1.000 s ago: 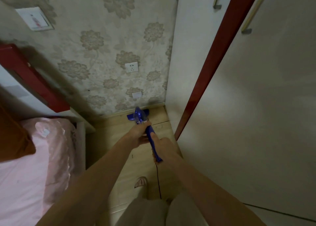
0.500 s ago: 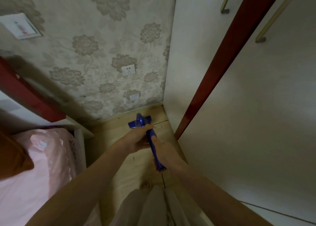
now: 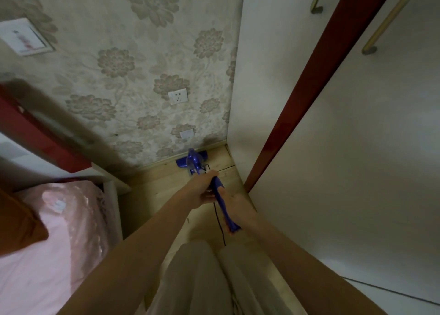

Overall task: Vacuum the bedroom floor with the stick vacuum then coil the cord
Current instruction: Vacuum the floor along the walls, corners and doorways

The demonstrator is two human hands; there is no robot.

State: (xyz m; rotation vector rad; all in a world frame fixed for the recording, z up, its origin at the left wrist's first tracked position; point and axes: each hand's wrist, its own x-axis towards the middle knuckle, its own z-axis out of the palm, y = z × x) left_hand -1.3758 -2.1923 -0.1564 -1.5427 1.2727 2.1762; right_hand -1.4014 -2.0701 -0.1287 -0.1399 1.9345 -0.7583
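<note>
A blue stick vacuum (image 3: 196, 164) points down at the wooden floor (image 3: 166, 183), its head against the skirting below the flowered wall. My left hand (image 3: 205, 188) grips the blue handle high up, fingers curled round it. My right hand (image 3: 234, 204) grips the handle lower down, near its end. A thin black cord (image 3: 219, 224) hangs from the handle toward my legs.
A bed with pink bedding (image 3: 47, 238) and an orange pillow (image 3: 16, 221) fills the left. A white wardrobe with a red edge (image 3: 297, 100) walls in the right. A wall socket (image 3: 178, 96) sits above the vacuum head. The floor strip between is narrow.
The vacuum head has slid forward to the skirting board. Both hands keep their grip on the handle, and the view has tilted slightly.
</note>
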